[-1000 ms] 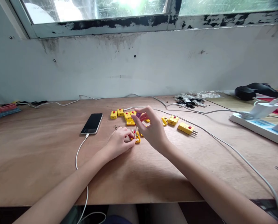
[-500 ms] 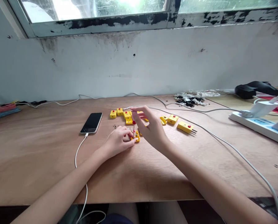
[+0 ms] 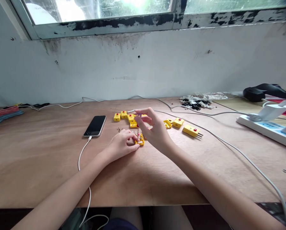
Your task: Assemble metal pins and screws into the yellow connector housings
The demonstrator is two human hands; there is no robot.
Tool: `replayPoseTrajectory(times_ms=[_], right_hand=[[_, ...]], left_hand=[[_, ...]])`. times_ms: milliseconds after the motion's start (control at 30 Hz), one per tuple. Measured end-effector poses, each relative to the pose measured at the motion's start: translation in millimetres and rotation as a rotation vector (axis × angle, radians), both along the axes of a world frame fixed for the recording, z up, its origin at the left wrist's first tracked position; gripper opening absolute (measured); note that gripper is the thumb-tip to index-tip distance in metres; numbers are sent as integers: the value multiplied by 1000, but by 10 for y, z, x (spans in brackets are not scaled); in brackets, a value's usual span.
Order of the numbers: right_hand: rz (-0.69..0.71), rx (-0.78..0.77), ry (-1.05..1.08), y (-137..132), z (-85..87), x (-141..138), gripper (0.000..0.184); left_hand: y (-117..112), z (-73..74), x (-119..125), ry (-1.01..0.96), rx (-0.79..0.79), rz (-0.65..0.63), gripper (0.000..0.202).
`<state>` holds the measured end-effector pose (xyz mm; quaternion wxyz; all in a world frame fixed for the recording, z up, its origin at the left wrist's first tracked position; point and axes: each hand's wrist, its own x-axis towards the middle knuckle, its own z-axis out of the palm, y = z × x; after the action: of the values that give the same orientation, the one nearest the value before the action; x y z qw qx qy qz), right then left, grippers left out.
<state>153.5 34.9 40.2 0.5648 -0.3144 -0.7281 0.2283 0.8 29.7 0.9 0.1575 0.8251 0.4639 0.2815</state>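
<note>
My left hand (image 3: pixel 122 145) rests on the wooden table (image 3: pixel 37 159) with its fingers closed on a small yellow connector (image 3: pixel 141 140). My right hand (image 3: pixel 154 129) hovers just above it, fingertips pinched on a thin screwdriver (image 3: pixel 138 129) that stands upright with its tip down on the connector. Several more yellow connectors with red dots (image 3: pixel 130 117) lie in a cluster just behind my hands. Others, including one with metal prongs (image 3: pixel 192 130), lie to the right. Tiny screws (image 3: pixel 119 129) lie to the left of my left hand.
A black phone (image 3: pixel 95 126) lies face up at the left with a white cable (image 3: pixel 81 156) running off the front edge. A white power strip (image 3: pixel 265 127) with plugs sits at the right. Another white cable (image 3: pixel 229 148) crosses the table. Dark small parts (image 3: pixel 195 103) are piled near the wall.
My right hand's fingers have shifted slightly around the top of the screwdriver, as in turning it. My left hand and the connector have stayed in place.
</note>
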Motion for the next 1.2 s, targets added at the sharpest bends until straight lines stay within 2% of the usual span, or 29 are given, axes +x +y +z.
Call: replayPoseTrajectory(times_ms=[100, 167, 233, 333, 400, 533, 600, 733, 767, 900, 933, 1100, 1200], right_hand=[[102, -41, 20, -16, 25, 4, 16], [28, -2, -6, -9, 33, 8, 12], [-108, 81, -53, 5, 27, 14, 8], [-228, 179, -96, 14, 1, 23, 10], [-192, 159, -102, 5, -7, 21, 12], [36, 27, -66, -22, 6, -3, 17], [1, 40, -50, -20, 4, -12, 14], [-209, 151, -52, 4, -39, -2, 13], [-199, 138, -40, 8, -48, 1, 14], [25, -9, 37, 3, -45, -12, 20], [43, -29, 40, -1, -38, -22, 20], [-145, 67, -1, -22, -17, -67, 11], [-85, 39, 15, -28, -12, -55, 14]], left_hand=[[-4, 6, -3, -7, 5, -13, 5], [-10, 17, -4, -20, -4, -13, 7], [-15, 29, -3, -15, -17, -8, 9], [-16, 38, -1, 2, -17, -13, 10], [-14, 36, -1, 3, -11, -13, 10], [-9, 27, -6, 16, -8, 0, 11], [-10, 27, -8, 12, -6, 0, 11], [-18, 39, -8, -2, -31, -3, 10], [-21, 41, -8, 0, -34, -2, 9], [-21, 37, -5, 19, -34, 12, 7], [-18, 34, -5, 20, -31, 12, 6], [-2, 22, -7, 0, -24, 0, 9], [3, 16, -12, -2, -28, -1, 11]])
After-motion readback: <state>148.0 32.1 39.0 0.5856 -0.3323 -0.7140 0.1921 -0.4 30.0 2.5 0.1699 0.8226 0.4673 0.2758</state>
